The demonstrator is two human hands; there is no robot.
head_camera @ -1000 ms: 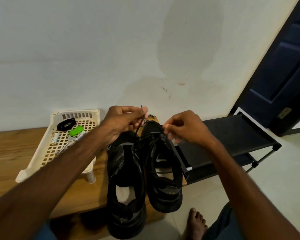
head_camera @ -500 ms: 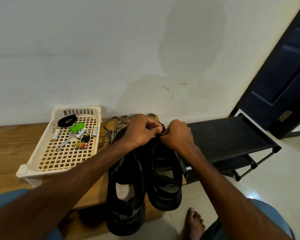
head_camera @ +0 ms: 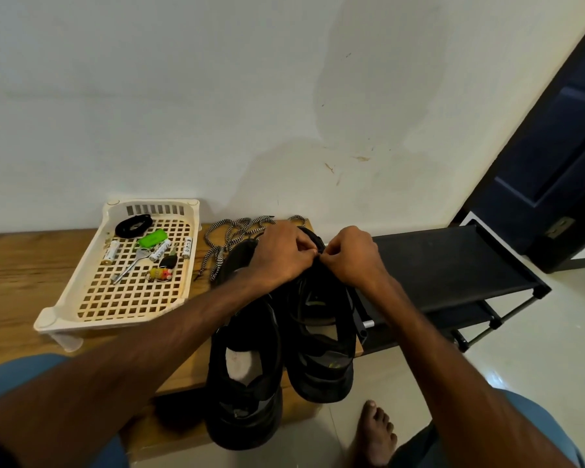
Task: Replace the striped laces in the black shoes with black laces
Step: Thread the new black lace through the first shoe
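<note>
A bare foot (head_camera: 375,434) rests on the pale floor beside blue-clad knees. Just beyond it, two black shoes lie side by side with heels toward the camera, hanging over the edge of the wooden bench (head_camera: 14,265): the nearer shoe (head_camera: 244,383) and the other shoe (head_camera: 321,349). Over the laced part of that other shoe, two hands meet. The left hand (head_camera: 281,258) and right hand (head_camera: 355,261) have curled fingers and touching fingertips, pinching something small between them. I judge this to be the black lace, though it cannot be made out against the dark upper.

A lace is light, limp and thin, so it is best held right at its stiff tip to steer it through an eyelet; pinched farther back, it would likely buckle. The shoes look soft on top and firmer at the sole, and are best steadied beside the eyelet row.

Past the hands, the striped laces (head_camera: 230,234) lie in one loose tangle on the bench — pulled out, their number unclear. To the left stands one cream tray (head_camera: 58,319); it holds one black coil (head_camera: 133,225), possibly another lace, one green item (head_camera: 153,238), three batteries (head_camera: 111,251), one key (head_camera: 132,265) and one small charm (head_camera: 159,273). On the right is one black rack (head_camera: 453,265); farthest off are the stained wall (head_camera: 217,96) and a dark door (head_camera: 561,163).
</note>
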